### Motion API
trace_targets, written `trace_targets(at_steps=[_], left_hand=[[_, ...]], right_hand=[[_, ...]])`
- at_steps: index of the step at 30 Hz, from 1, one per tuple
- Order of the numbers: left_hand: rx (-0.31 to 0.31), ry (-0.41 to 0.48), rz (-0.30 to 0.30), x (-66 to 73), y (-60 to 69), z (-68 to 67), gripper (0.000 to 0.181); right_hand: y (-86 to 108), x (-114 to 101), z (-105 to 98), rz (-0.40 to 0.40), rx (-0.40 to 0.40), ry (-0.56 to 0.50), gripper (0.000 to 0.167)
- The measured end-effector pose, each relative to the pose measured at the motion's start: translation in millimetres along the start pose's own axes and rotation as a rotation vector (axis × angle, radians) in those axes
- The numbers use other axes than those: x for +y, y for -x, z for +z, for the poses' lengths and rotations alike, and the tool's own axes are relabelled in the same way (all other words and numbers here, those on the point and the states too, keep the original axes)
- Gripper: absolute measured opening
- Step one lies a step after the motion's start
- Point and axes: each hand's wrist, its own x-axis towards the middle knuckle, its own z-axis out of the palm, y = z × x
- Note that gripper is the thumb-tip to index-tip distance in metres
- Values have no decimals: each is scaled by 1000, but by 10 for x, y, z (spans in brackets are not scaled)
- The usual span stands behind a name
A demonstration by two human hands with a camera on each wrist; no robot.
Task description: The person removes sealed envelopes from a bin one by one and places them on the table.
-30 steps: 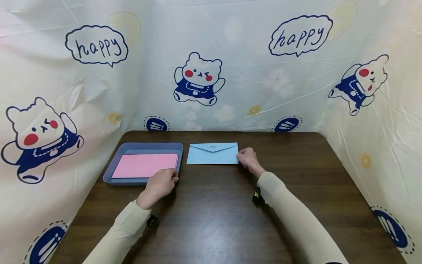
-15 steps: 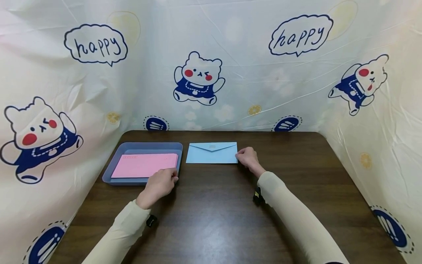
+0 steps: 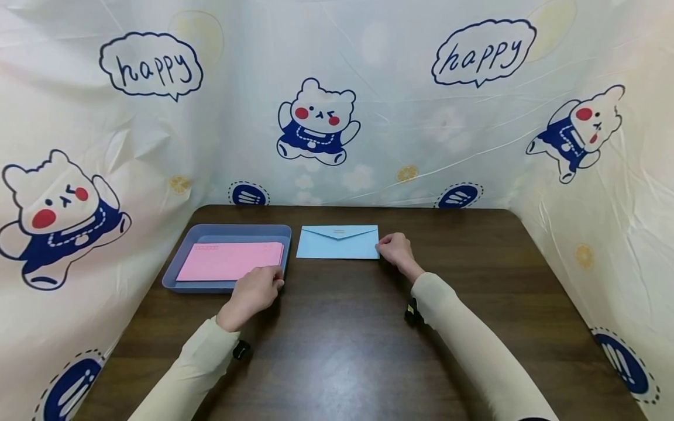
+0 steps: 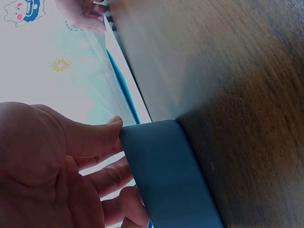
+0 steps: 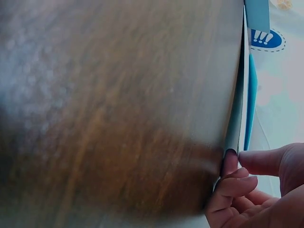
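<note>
Looks like an early stage, judging by layout: blue envelope (image 3: 337,247) lies on the surface (image 3: 326,351), middle of the frame, outside the blue-grey tray (image 3: 239,234). Flap (image 3: 339,232) down, unclear if sealed. Pink envelopes (image 3: 226,263) are done in the sense that they're stacked inside the tray, left of centre; exact count unclear. Blue one not in the tray; whether it should join them can't be told, so what's left is open.

Left hand (image 3: 257,290): fingers (image 4: 111,176) grasping the tray's wall at its lower right corner. Right hand (image 3: 398,251): fingers pinching the blue envelope's right edge, that end slightly off the surface in the right wrist view. Tray and blue envelope side by side, small gap.

Surface: dark brown wood grain, rounded far corners, glare at lower centre. Room: pale printed curtain (image 3: 389,70) on back and both sides, creased; cartoon bears (image 3: 316,140), "happy" speech bubbles (image 3: 152,67) upper left and upper right, citrus slices (image 3: 407,173). Cream sleeves (image 3: 205,362) enter from the bottom.
</note>
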Motion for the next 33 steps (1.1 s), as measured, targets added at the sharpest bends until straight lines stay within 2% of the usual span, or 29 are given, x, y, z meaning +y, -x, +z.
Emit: trace_targets(at_steps=[22, 25, 28, 33], left_hand=[[-15, 9, -14, -6, 10, 5, 9], [-14, 4, -13, -3, 9, 6, 8], [-12, -5, -12, -3, 5, 0, 10], [-7, -7, -3, 3, -1, -3, 9]], right_hand=[[32, 6, -21, -19, 19, 32, 20], [45, 16, -20, -73, 45, 88, 19], [58, 5, -6, -151, 46, 203, 18], [151, -55, 40, -292, -39, 338, 25]])
